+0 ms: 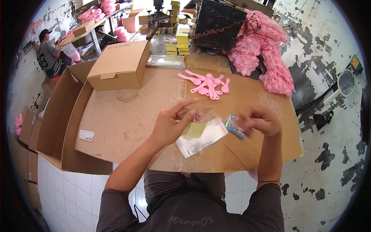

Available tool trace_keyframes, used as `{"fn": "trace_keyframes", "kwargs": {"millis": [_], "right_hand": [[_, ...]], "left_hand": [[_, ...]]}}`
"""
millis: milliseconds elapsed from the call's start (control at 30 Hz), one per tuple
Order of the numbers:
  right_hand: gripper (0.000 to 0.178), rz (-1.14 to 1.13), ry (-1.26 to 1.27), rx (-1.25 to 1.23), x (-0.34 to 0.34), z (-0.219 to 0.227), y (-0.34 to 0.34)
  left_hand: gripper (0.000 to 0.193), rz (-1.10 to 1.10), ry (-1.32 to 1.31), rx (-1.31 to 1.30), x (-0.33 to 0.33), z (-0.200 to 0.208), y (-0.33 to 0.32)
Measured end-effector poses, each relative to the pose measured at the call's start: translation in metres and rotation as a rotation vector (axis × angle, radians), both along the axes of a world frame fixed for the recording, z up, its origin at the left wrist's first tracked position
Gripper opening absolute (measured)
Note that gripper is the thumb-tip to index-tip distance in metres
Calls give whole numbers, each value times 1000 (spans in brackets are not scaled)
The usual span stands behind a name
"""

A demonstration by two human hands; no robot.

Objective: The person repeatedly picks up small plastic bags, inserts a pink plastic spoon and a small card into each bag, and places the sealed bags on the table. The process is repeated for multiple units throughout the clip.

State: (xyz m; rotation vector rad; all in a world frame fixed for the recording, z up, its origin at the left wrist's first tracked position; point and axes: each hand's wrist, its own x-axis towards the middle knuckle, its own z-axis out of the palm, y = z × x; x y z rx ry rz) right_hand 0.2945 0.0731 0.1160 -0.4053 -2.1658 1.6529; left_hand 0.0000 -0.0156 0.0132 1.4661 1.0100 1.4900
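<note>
The left hand (174,121) holds a small yellow-green card (195,130) above a pile of transparent plastic bags (206,140). The right hand (261,121), which is blurred, is near some blue printed cards (234,128). Farther on the cardboard-covered table (123,131), pink plastic spoons (209,83) lie in a loose heap; leftward stands a closed cardboard box (119,62).

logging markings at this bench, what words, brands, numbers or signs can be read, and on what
Locations only; I won't copy wording:
Closed brown box: dark characters on the lid, legible.
Black panel: faint handwriting, partly legible.
Dark shirt: chest lettering, unclear.
Co-worker's grey shirt: large marking, unclear.
White label: print too small.
Blue printed cards: too small to read.
</note>
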Motion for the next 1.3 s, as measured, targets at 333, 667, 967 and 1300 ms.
{"fn": "trace_keyframes", "kwargs": {"millis": [333,667,967,1300], "right_hand": [[36,-878,-341,711,226,-116,143],[31,-995,-252,684,76,-75,75],[32,-225,-22,143,-71,-92,12],[22,-328,104,-139,-64,-120,17]], "left_hand": [[37,2,-56,-23,6,3,6],[39,19,-116,-78,3,-5,10],[39,28,-114,-102,7,-16,16],[29,-49,-93,-214,7,-24,16]]}}
